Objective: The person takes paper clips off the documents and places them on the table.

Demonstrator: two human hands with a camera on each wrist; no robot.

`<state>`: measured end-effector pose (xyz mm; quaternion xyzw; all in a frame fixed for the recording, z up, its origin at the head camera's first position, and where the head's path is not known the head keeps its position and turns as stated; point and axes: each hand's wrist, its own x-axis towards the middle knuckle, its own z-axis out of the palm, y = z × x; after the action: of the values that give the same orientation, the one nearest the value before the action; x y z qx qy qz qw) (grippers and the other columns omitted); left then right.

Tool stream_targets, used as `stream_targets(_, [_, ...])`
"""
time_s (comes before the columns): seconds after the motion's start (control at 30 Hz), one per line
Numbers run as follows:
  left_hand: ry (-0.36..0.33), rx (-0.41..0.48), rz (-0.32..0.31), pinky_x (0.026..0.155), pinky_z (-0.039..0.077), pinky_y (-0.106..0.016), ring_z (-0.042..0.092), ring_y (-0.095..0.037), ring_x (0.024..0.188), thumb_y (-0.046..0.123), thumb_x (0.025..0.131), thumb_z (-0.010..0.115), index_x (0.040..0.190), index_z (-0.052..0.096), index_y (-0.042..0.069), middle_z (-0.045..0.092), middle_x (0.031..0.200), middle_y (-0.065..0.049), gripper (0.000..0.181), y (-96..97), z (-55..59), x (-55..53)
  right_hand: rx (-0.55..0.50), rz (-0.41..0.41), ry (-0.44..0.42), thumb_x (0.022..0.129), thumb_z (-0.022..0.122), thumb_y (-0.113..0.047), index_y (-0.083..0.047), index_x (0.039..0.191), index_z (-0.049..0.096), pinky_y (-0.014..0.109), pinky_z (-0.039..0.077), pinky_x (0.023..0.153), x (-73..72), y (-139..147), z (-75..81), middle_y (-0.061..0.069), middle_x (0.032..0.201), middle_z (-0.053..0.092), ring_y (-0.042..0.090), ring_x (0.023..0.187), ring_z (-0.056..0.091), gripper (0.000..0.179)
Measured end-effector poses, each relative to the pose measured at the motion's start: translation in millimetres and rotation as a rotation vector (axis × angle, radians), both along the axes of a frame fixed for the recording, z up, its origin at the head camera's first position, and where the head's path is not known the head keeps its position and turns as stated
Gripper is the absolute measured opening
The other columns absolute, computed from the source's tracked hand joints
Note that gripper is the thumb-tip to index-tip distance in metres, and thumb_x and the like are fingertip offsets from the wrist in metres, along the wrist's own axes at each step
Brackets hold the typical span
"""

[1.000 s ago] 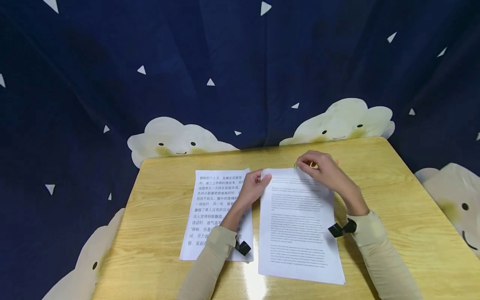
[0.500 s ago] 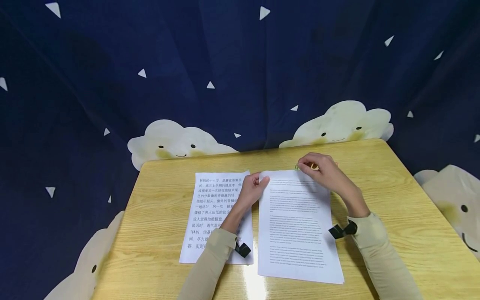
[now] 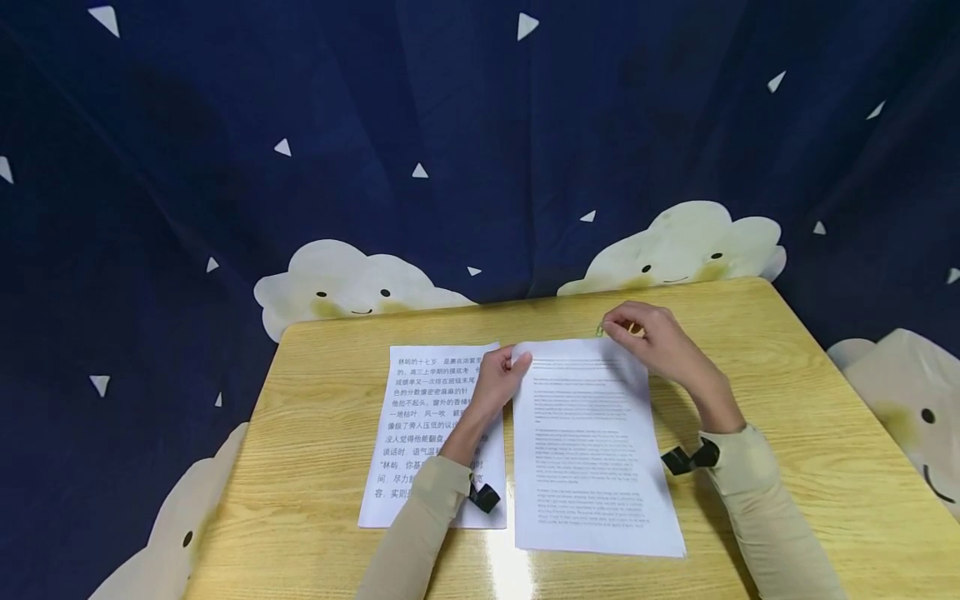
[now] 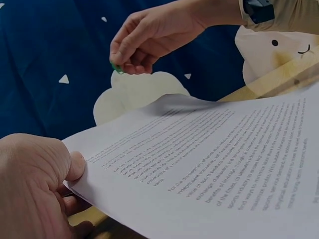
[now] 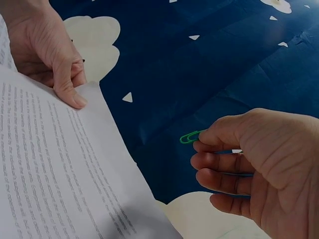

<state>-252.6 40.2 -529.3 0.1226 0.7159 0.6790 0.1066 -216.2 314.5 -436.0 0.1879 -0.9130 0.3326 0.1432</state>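
My left hand (image 3: 497, 383) pinches the upper left corner of a printed sheaf of paper (image 3: 592, 450), thumb on top. That sheaf's top end is lifted, and its lower edge lies low over the table in the head view. Between thumb and index finger my right hand (image 3: 652, 340) holds a green paper clip (image 5: 189, 137), whose looped end sticks out toward the sheaf. In the right wrist view the clip is apart from the paper's top edge, and the other fingers are loosely curled below it.
Another printed page with large characters (image 3: 420, 417) lies on the wooden table (image 3: 300, 467) to the left, partly under my left forearm. Something small and yellowish shows through the gap in my right hand. A dark blue curtain with clouds (image 3: 480, 167) hangs behind the table.
The sheaf has shifted slightly left with my left hand. My right hand has moved a little right with the green paper clip, away from the paper's top edge.
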Motion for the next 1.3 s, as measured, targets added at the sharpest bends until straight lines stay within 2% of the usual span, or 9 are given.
stream_targets(0.13, [0.005,-0.002,0.012,0.052,0.036,-0.02,0.046,-0.009,0.054,0.016,0.105,0.064,0.099,0.072,-0.004,0.057,0.065,-0.005,0.023,-2.0,-0.9,-2.4,0.002,-0.036,-0.031,0.104,0.064,-0.013,-0.008,0.099,0.075,0.028,0.047,0.074,1.6,4,3.5,0.003,0.095,0.072,0.017,0.084,0.06,0.013])
stream_targets(0.4, [-0.013,0.007,0.025,0.052,0.034,-0.02,0.043,-0.009,0.053,0.016,0.106,0.064,0.093,0.068,-0.005,0.051,0.062,-0.001,0.025,-5.2,1.1,-5.0,0.017,-0.102,-0.072,0.107,0.061,-0.016,-0.006,0.101,0.073,0.029,0.045,0.069,6.2,23,10.6,0.006,0.093,0.07,0.021,0.081,0.056,0.017])
stream_targets(0.53, [-0.015,0.023,0.033,0.052,0.038,-0.019,0.047,-0.009,0.054,0.017,0.105,0.064,0.099,0.07,-0.005,0.055,0.064,0.0,0.023,-8.0,-1.2,-7.7,0.034,-0.126,-0.091,0.109,0.056,-0.017,-0.007,0.102,0.07,0.029,0.043,0.065,8.8,34,12.8,0.005,0.087,0.064,0.021,0.077,0.053,0.019])
stream_targets(0.67, [-0.027,0.048,0.054,0.052,0.042,-0.02,0.054,-0.011,0.056,0.017,0.105,0.065,0.111,0.074,-0.003,0.064,0.071,-0.007,0.022,-10.6,-3.2,-9.7,0.05,-0.13,-0.106,0.111,0.052,-0.018,-0.007,0.102,0.067,0.03,0.042,0.06,9.7,42,12.6,0.007,0.083,0.06,0.021,0.072,0.051,0.021])
stream_targets(0.83, [-0.028,0.065,0.061,0.05,0.04,-0.02,0.053,-0.012,0.056,0.017,0.106,0.064,0.114,0.073,-0.005,0.065,0.078,-0.026,0.025,-11.4,-5.0,-11.2,0.063,-0.142,-0.134,0.112,0.051,-0.018,-0.006,0.101,0.065,0.03,0.04,0.057,7.7,49,8.2,0.007,0.081,0.057,0.02,0.068,0.049,0.021])
stream_targets(0.9, [-0.027,0.065,0.06,0.05,0.04,-0.02,0.052,-0.012,0.056,0.017,0.106,0.064,0.115,0.073,-0.005,0.066,0.081,-0.03,0.026,-11.5,-6.3,-11.4,0.077,-0.144,-0.134,0.111,0.052,-0.017,-0.006,0.099,0.063,0.029,0.04,0.057,6.6,52,5.7,0.005,0.08,0.056,0.02,0.068,0.05,0.02])
stream_targets(1.0, [-0.026,0.046,0.064,0.05,0.04,-0.02,0.054,-0.012,0.056,0.018,0.106,0.065,0.116,0.074,-0.003,0.068,0.081,-0.028,0.026,-11.8,-8.0,-11.2,0.092,-0.149,-0.141,0.111,0.053,-0.014,-0.006,0.097,0.062,0.029,0.039,0.059,4.8,57,1.6,0.004,0.079,0.056,0.02,0.069,0.05,0.019])
stream_targets(1.2, [-0.024,0.029,0.073,0.052,0.043,-0.02,0.056,-0.01,0.056,0.02,0.105,0.065,0.114,0.075,0.001,0.069,0.076,-0.012,0.023,-11.7,-9.6,-11.1,0.106,-0.159,-0.149,0.11,0.054,-0.012,-0.005,0.095,0.063,0.03,0.038,0.061,1.0,68,-9.8,0.008,0.08,0.058,0.02,0.07,0.048,0.018])
stream_targets(1.3, [-0.023,0.03,0.076,0.052,0.043,-0.02,0.056,-0.01,0.057,0.02,0.106,0.064,0.115,0.075,0.001,0.068,0.075,-0.008,0.024,-11.1,-9.2,-10.4,0.113,-0.17,-0.157,0.109,0.054,-0.011,-0.003,0.096,0.063,0.03,0.037,0.061,-0.7,74,-16.8,0.011,0.08,0.058,0.021,0.07,0.047,0.018])
